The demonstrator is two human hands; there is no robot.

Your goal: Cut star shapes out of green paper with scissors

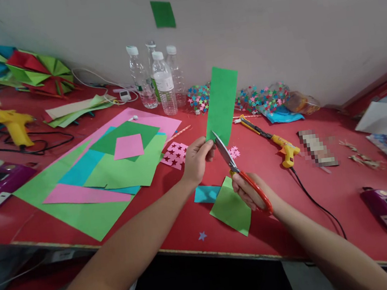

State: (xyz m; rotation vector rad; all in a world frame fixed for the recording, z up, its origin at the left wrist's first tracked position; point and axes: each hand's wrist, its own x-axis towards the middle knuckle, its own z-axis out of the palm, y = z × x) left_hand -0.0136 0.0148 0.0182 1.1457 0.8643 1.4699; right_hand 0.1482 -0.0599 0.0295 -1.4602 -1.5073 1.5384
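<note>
1. The green paper strip (pixel 222 102) is held up above the table, tilted slightly, with its long sides running away from the person.
2. Its near end is pinched by the left hand (pixel 197 158), between the thumb and the bent fingers.
3. The red-handled scissors (pixel 227 156) are gripped by the right hand (pixel 251 192), the fingers being wrapped about the handles. The blades are pointed at the strip's near end, just beside the left fingertips; whether paper is caught between them cannot be told.
4. Below the hands, a blue paper piece (pixel 206 194) is partly overlapped by a light green piece (pixel 234 208), and a small loose star (pixel 202 236) is seen near the table edge.
5. Beside the left hand, a pink sheet with star-shaped holes (pixel 174 155) is laid flat; pink stars (pixel 234 151) are gathered beyond the right hand.
6. To the left, large coloured sheets are layered, topped by a pink square (pixel 128 147).
7. To the right, a yellow glue gun (pixel 287 150) is laid on the red table (pixel 181 225).
8. Clear bottles (pixel 165 85) are stood by the wall, where a dark green square (pixel 163 14) is seen.
</note>
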